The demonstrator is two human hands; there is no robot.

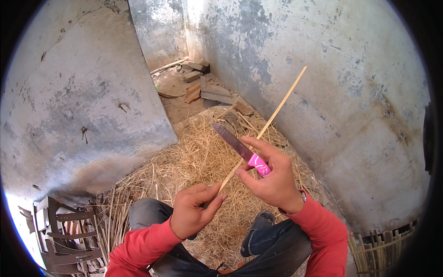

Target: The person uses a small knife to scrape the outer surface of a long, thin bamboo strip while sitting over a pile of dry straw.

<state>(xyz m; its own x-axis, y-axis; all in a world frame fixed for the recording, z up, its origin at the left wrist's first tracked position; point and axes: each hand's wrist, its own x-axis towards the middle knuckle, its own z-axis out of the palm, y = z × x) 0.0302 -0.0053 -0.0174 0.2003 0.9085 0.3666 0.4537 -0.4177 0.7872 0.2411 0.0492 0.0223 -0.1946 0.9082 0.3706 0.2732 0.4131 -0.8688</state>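
A long, thin strip of pale bamboo (282,103) slants up and to the right across my view. My left hand (196,206) pinches its lower end between thumb and fingers. In my right hand (273,177) is a knife (233,142) with a dark, stained blade and a pink handle patterned in white. The blade points up and to the left, over the strip. The strip passes by the right hand's fingers, close to the knife; whether they grip it too is hard to tell.
Curly shavings (194,152) cover the floor around my legs. A dark slatted frame (71,231) stands at lower left beside long thin strips (113,207). Bricks and boards (217,94) lie in the far corner. A bundle of sticks (380,249) is at lower right, below the worn wall (341,124).
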